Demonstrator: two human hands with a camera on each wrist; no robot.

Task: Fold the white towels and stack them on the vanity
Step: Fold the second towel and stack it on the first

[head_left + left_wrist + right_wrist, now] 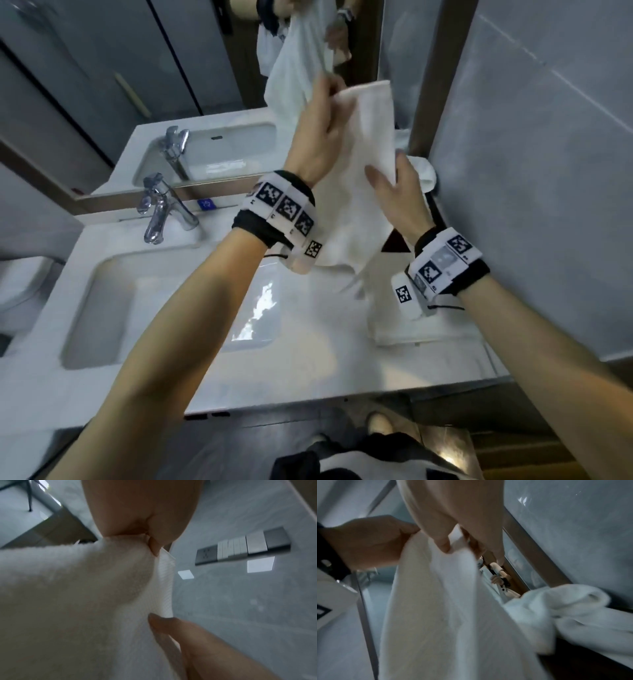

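A white towel hangs upright above the right side of the vanity. My left hand pinches its top corner between thumb and finger, shown close in the left wrist view. Lower down, my right hand grips the towel's right edge, thumb in front and fingers behind; the right wrist view shows this pinch. A folded white towel lies flat on the counter under my right wrist. Another crumpled white towel sits at the back right corner.
A sink basin with a chrome faucet takes up the vanity's left half. The mirror rises behind it, and a grey tiled wall closes the right side. Wall switches show in the left wrist view.
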